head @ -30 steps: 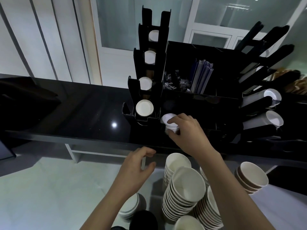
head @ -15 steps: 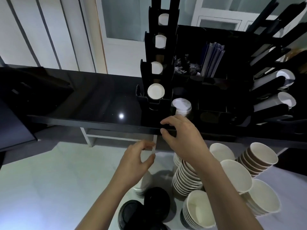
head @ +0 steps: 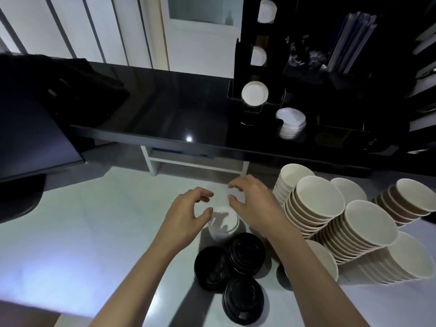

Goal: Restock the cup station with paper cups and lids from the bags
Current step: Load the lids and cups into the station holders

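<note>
Fingers of left hand (head: 186, 213) and right hand (head: 253, 199) loosely curled, spread, holding nothing, hovering over white lid stack (head: 224, 224) on desk (head: 94, 232), 12 o'clock of black lids (head: 245, 253). Advice: grip stack low from both sides, keep it upright.

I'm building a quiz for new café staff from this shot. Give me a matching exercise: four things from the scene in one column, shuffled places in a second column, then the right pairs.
Things
1. black lids
2. white lid stack
3. paper cup stacks
4. white lids on the table

Places
A. on the black counter, in the organiser
B. leaning together at the right of the light table
C. just under both hands
D. nearest the camera, between the two forearms

Pairs: 1-D, 2-A, 3-B, 4-C
</note>
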A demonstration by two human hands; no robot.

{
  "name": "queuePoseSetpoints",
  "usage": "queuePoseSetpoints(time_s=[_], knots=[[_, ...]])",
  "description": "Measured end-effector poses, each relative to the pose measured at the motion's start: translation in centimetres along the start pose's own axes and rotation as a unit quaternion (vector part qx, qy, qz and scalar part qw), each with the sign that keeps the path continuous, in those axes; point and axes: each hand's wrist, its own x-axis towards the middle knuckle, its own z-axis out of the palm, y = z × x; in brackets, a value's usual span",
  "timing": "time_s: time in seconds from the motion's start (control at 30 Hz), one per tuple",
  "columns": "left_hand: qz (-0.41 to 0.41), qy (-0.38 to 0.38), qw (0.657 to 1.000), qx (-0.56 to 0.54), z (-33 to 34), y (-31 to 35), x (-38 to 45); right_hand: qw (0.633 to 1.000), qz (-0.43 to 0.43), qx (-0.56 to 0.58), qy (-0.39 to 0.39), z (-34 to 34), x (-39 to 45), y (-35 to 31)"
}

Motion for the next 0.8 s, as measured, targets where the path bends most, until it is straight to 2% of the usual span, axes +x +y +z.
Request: queuePoseSetpoints(time_s=[0.23, 0.43, 0.8], knots=[[-0.033, -0.005, 0.999, 0.011, -0.5, -2.5, -1.4, 0.989, 0.071, -0.036, -0.123, 4.7, -0.1, 0.7], [-0.049, 0.001, 0.999, 0.014, -1.0, -3.6, -2.2, 0.97, 0.083, -0.106, -0.203, 7.5, 0.5, 0.9], [-0.066, -0.001, 0.998, 0.009, -1.5, -4.4, -2.8, 0.962, 0.097, -0.106, -0.233, 9.6, 0.9, 1.6]])
